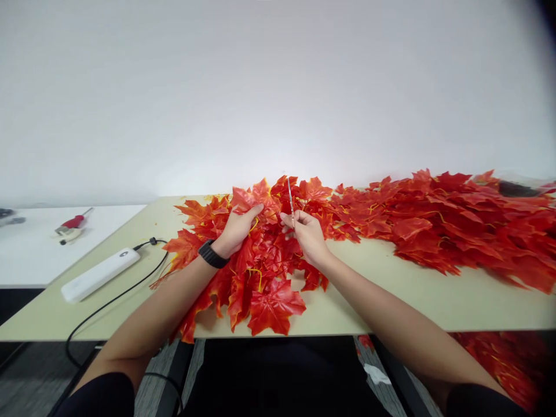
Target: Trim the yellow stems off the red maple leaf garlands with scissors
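Note:
A pile of red and orange artificial maple leaves lies at the middle of the pale yellow table. My left hand, with a black band on the wrist, is closed on a red leaf at the top of the pile, thumb pointing right. To its right, my right hand pinches a thin, shiny, pale strip that stands nearly upright; I cannot make out exactly what it is. Parts of my right fingers are hidden behind the strip and the leaves.
More red leaves are heaped along the right side. A white power bank with a black cable lies at the left. A red-handled tool rests on the white table. Leaves show below the table at right.

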Tool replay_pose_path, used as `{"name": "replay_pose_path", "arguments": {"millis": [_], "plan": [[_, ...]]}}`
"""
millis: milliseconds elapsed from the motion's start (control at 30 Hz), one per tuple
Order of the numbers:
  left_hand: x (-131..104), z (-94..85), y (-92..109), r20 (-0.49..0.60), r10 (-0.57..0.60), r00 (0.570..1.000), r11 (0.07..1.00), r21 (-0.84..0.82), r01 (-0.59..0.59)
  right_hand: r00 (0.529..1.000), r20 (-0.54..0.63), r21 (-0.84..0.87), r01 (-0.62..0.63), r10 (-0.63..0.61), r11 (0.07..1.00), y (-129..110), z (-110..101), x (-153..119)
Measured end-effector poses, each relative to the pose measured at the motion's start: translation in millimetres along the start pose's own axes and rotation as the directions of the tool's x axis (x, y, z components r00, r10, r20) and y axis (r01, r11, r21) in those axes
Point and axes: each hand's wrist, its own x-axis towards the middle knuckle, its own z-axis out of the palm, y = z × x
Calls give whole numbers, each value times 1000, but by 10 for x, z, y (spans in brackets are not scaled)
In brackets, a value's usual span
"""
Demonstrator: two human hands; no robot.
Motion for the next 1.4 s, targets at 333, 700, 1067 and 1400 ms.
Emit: {"name": "replay_pose_path", "arguments": {"millis": [333, 700, 1067, 1400], "plan": [[-153, 31, -264, 130, -64, 989, 987, -138, 82, 995, 39, 101, 85, -89, 991, 52, 8, -48], [-168, -10, -292, 152, 74, 986, 997, -26, -71, 967, 150, 312, -245, 207, 918, -16, -66, 0], [-188, -5, -372, 42, 177, 983, 979, 92, -180, 998, 21, 287, -58, 54, 956, -30, -123, 62], [-220, 26, -360, -43, 220, 974, 970, 112, -214, 999, -38, 234, 46, -39, 971, -65, -101, 22]]}}
